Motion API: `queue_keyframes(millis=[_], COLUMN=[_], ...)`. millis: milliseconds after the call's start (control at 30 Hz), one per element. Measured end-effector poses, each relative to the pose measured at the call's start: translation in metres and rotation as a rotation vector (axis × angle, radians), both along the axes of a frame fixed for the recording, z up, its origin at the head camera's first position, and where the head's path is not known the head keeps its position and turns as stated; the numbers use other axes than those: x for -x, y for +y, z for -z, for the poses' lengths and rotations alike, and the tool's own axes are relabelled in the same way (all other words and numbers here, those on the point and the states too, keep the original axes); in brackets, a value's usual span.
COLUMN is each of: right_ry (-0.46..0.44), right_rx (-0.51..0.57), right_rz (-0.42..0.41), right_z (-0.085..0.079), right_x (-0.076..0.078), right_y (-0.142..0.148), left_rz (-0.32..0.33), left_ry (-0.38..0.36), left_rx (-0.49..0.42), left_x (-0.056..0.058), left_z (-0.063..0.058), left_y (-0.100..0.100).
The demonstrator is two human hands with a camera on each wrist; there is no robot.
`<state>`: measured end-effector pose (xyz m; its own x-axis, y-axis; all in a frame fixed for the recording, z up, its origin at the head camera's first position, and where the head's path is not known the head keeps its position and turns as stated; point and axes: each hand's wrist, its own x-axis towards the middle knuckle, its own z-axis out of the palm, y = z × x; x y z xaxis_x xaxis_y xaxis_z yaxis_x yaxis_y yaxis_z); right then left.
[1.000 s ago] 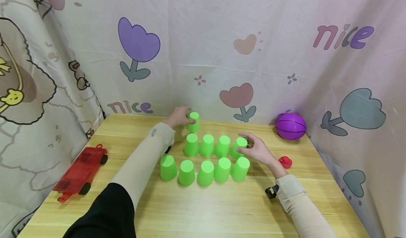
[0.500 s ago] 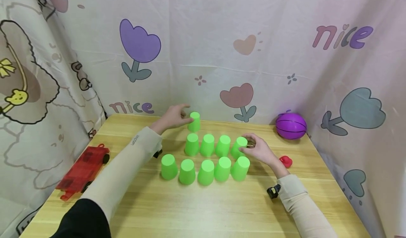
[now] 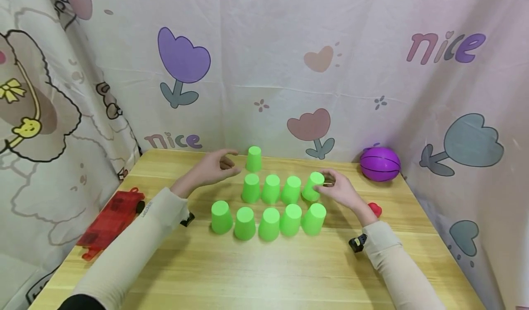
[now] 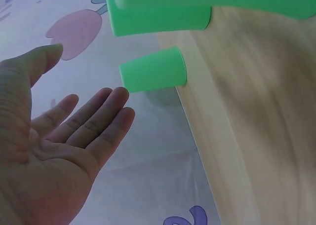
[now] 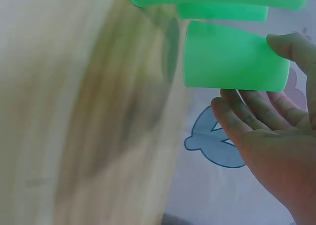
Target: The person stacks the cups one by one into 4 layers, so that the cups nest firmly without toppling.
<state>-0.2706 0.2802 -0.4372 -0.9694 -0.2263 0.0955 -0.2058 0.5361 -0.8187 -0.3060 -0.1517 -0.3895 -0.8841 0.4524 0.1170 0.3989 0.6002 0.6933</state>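
Upside-down green cups stand in rows on the wooden table. My right hand [image 3: 340, 191] pinches the rightmost cup [image 3: 312, 187] of the middle row between thumb and fingers; in the right wrist view this cup [image 5: 229, 57] shows a gap between its rim and the tabletop. To the left of the single back cup [image 3: 254, 159], my left hand [image 3: 212, 167] is held in the air, fingers extended, thumb apart, holding nothing. The left wrist view shows the open palm [image 4: 54, 170] facing the camera, with the back cup [image 4: 153, 71] beyond the fingertips.
A front row of several green cups [image 3: 269, 225] stands nearer me. A red translucent toy car [image 3: 113, 218] lies at the table's left, partly behind my left sleeve. A purple ball [image 3: 379, 164] sits at the back right corner, and a small red object [image 3: 375, 209] lies by my right wrist.
My left hand has let go of the back cup and drawn away to the left and toward me. The cup in my right hand has risen slightly.
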Motion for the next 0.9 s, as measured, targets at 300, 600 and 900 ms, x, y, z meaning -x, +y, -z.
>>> queue_keyframes(millis=[300, 600, 900], right_ry=[0.021, 0.045, 0.051], right_rx=[-0.029, -0.037, -0.063], right_rz=[0.003, -0.022, -0.055], right_z=[-0.017, -0.038, -0.051], right_x=[0.021, 0.045, 0.066], right_y=[-0.007, -0.026, -0.054], left_rz=[0.023, 0.033, 0.053], left_ry=[0.021, -0.02, 0.0], left_rx=[-0.066, -0.08, -0.093], left_x=[-0.028, -0.057, -0.077], left_z=[0.012, 0.021, 0.034], left_y=[-0.016, -0.034, -0.051])
